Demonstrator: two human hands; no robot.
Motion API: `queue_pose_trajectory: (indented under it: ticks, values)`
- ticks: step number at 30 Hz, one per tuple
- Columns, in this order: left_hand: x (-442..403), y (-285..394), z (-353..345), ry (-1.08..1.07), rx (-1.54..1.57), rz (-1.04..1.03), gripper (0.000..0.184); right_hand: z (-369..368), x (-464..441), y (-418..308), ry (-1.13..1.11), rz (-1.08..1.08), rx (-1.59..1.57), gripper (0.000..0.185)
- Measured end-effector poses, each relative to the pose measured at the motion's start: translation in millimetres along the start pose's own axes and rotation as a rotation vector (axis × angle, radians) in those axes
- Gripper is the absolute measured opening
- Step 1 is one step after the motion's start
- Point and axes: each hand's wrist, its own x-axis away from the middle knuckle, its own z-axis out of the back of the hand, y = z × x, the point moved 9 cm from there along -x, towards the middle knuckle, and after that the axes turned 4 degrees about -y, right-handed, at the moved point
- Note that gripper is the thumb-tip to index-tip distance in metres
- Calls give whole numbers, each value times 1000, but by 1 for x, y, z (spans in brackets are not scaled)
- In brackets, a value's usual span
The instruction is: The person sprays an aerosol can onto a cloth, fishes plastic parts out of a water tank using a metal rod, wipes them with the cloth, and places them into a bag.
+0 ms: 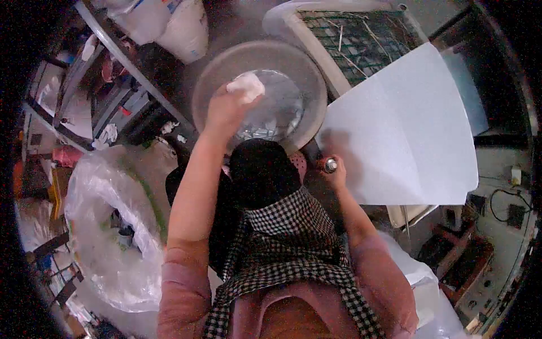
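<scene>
Your left hand was closed around a white, soft-looking wad, held above the wide, round, grey-beige basin. Inside the basin was a shiny, streaked round area; whether it was liquid or film, you could not tell. Your right hand was wrapped around a dark cylindrical container with a silvery metallic top, upper end toward you, at the basin's near right.

Just beyond that container, a large, smooth white sheet spread out to the right, a shadow lying on it near your fingers. It covered part of a cream-rimmed tray with green wire mesh, where thin pale sticks lay, and so blocked your view of the tray's nearer end. A rounded black form hid the basin's near rim, and your left forearm passed in front of its left side. Below, your black-and-white checked apron filled the middle.

On your left, a grey metal bar slanted down toward the basin, with bulky white sacks beyond it. Nearer you sat a big, crumpled, translucent plastic bag, its mouth open. Far to the right, reddish-brown blocky objects stood below a looped black cable.
</scene>
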Motion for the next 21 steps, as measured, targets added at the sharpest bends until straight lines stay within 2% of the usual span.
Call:
queue_pose_trajectory:
  ticks: [3, 5, 6, 8, 9, 11, 13, 14, 16, 17, 18, 19, 21]
  values:
    - [-13, -20, 30, 5, 62, -32, 32, 1, 2, 24, -57, -212, -404, 70]
    - [-9, 8, 48, -30, 485, 26, 30, 5, 2, 16, -51, 239, 654, 75]
    - [-7, 18, 61, -14, 491, 30, 30, 2, 6, 6, -65, 246, 662, 75]
    - [-2, 40, 94, 56, 26, -15, 29, 4, 9, -2, -91, 225, 468, 70]
    - [-1, 38, 104, 72, 126, -29, 28, 6, 10, 1, -106, 216, 408, 69]
    - [2, 35, 124, 100, 327, -63, 28, 19, 3, -9, -139, 124, 649, 58]
    - [13, -29, 148, 253, 263, 407, 35, 18, -10, -51, -155, 12, 1067, 49]
    - [13, -47, 157, 300, 321, 332, 35, 8, -19, -83, -158, 4, 1184, 44]
    - [18, -41, 163, 348, 450, 296, 34, -42, -37, -153, -237, 99, 946, 44]
    - [19, -31, 167, 378, 571, 235, 33, -72, -55, -173, -287, 181, 689, 45]
    - [20, -22, 175, 368, 376, 220, 32, -107, -85, -147, -366, 184, 715, 44]
    - [20, -17, 177, 381, 375, 232, 32, -142, -115, -114, -449, 188, 742, 43]
    - [26, -32, 191, 566, 582, 338, 29, -232, -139, -106, -559, 396, 768, 56]
